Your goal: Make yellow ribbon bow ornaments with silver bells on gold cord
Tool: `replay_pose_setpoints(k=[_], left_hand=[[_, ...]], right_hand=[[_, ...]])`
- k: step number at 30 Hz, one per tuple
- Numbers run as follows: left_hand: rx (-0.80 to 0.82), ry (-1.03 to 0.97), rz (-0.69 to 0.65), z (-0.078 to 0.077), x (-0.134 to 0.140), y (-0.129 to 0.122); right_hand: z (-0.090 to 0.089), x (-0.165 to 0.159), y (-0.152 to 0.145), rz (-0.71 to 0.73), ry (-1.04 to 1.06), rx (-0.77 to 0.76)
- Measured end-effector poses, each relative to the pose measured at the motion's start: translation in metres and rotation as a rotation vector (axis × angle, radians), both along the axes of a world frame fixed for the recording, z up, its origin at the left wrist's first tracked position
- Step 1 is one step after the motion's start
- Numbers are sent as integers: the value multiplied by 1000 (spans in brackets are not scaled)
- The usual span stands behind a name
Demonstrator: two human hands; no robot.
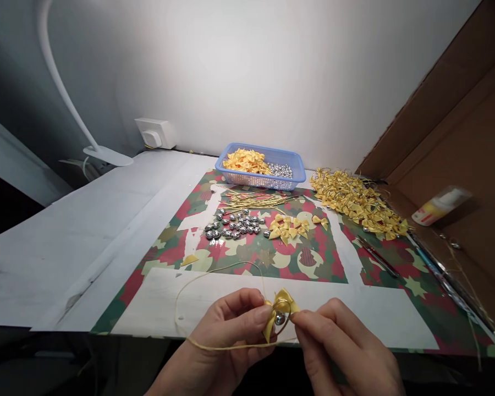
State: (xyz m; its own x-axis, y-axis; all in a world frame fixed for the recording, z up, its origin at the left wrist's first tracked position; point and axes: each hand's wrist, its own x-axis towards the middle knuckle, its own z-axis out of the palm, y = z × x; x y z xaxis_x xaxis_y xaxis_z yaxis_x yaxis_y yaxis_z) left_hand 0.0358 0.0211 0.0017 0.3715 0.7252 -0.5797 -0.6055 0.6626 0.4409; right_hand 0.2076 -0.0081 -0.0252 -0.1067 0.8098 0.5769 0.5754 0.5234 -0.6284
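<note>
Between thumb and fingers my left hand (235, 324) pinches a yellow ribbon bow (286, 298) with a small silver bell (279, 318) at its middle. My right hand (346, 344) is closed in a pinch at the bow's right side, on a thin gold cord (214, 348). A small loop of that cord curves round the bell. The rest of it swings in a wide loop to the left, over my left wrist. Both hands are just above the table's front edge.
Loose silver bells (235, 224), cut gold cords (264, 201) and several bows (289, 228) lie mid-table. Behind stands a blue basket (259, 147) of bows and bells. Finished-looking corded bows (355, 201) pile up right, near tweezers (377, 257) and a bottle (439, 206). A lamp (107, 155) stands left.
</note>
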Motion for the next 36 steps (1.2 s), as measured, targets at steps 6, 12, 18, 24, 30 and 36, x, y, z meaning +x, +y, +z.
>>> replay_pose_setpoints(k=[6,12,18,24,30,36], left_hand=[[39,46,-11,-3,0,1],[63,50,-51,-6,-1,2],[92,37,-58,-10,-2,2],[147,103,-80,-7,-2,1],[227,250,-55,-5,-3,4],[285,256,-68,-7,-5,5]], right_hand=[[-4,-1,1,-12,7,20],[-7,-4,1,14,80,-4],[-9,-6,1,36,167,-95],[-12,-4,1,24,169,-85],[-15,-1,1,49,157,-57],[-16,-1,0,74,170,-73]])
